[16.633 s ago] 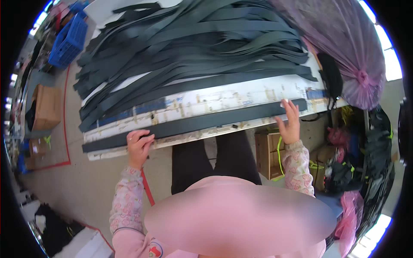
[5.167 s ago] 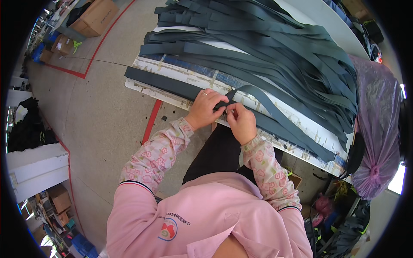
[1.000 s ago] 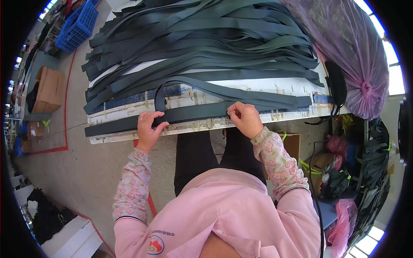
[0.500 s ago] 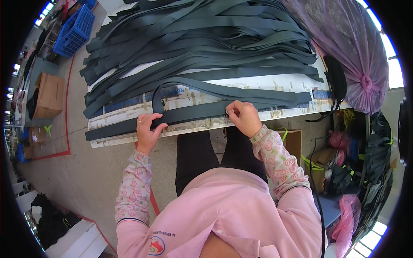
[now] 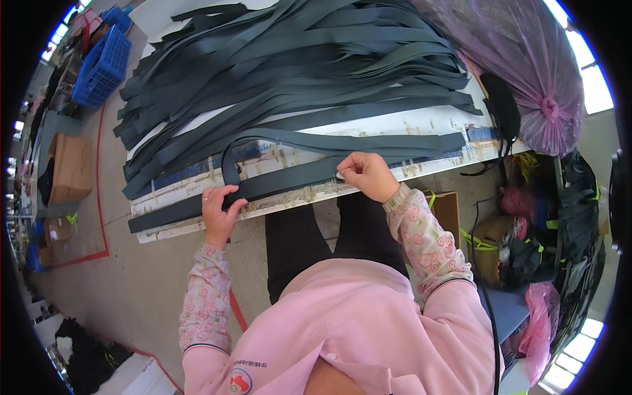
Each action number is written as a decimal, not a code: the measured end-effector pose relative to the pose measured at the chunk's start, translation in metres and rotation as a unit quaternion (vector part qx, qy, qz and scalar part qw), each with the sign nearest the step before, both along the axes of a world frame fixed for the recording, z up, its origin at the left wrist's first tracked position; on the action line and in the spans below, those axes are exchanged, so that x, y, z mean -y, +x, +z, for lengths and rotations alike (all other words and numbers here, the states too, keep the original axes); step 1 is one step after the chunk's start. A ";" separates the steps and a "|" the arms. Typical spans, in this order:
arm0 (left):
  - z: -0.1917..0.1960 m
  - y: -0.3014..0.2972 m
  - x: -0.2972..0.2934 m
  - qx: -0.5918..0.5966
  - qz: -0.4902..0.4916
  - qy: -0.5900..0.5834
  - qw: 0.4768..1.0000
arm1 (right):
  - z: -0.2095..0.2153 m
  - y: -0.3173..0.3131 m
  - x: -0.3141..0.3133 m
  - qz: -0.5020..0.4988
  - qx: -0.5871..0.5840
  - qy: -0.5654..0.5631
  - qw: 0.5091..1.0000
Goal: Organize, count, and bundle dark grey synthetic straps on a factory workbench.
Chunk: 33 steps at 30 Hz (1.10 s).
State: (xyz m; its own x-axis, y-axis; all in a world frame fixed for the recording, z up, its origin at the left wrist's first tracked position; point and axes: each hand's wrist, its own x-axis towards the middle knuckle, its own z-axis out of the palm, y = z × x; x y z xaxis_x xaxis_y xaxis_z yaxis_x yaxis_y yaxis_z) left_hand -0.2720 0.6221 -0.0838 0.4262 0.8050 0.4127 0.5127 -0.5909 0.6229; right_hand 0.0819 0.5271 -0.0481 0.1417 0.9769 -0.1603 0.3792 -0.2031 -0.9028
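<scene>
A long dark green-grey webbing strap (image 5: 283, 179) lies along the near edge of the table, and another length loops back over it. My left hand (image 5: 220, 214) rests at the strap's near edge beside this loop, with thumb and fingers apart. Further right, my right hand (image 5: 370, 178) is closed in a pinch just over the strap. A small white piece (image 5: 340, 176) shows at its fingertips; what kind of thing it is, I cannot make out.
A big heap of similar straps (image 5: 296, 59) covers the far part of the white table (image 5: 421, 122). Beyond its right end stands a pinkish plastic bag (image 5: 526, 72). A blue crate (image 5: 102, 69) and a cardboard box (image 5: 71, 169) are at the left. A dark cable (image 5: 484, 289) hangs at the right.
The whole view has shifted slightly, moving the table's near edge lower at the left. My right hand has turned a little, and the white piece at its fingertips now shows. My left hand stays beside the loop.
</scene>
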 end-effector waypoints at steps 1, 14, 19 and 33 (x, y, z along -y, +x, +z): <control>0.000 0.001 0.000 0.000 0.001 -0.003 1.000 | 0.002 0.002 0.000 -0.004 -0.016 0.012 1.000; -0.028 -0.015 0.002 -0.003 -0.006 0.030 1.000 | 0.003 -0.124 -0.050 0.324 -0.058 -0.050 0.943; -0.035 -0.016 0.003 0.073 0.037 0.032 0.996 | 0.020 -0.135 -0.080 0.148 0.139 0.070 0.977; -0.008 -0.009 0.003 -0.005 0.031 0.036 0.999 | -0.010 -0.171 -0.069 0.165 0.052 0.088 0.981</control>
State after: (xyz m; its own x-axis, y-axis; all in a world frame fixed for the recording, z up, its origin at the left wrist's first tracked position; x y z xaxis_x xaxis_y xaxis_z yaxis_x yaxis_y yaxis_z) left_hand -0.2808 0.6195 -0.0917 0.3802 0.7983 0.4670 0.5561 -0.6008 0.5743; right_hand -0.0887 0.5962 -0.0584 -0.1812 0.9833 0.0136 0.4892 0.1022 -0.8662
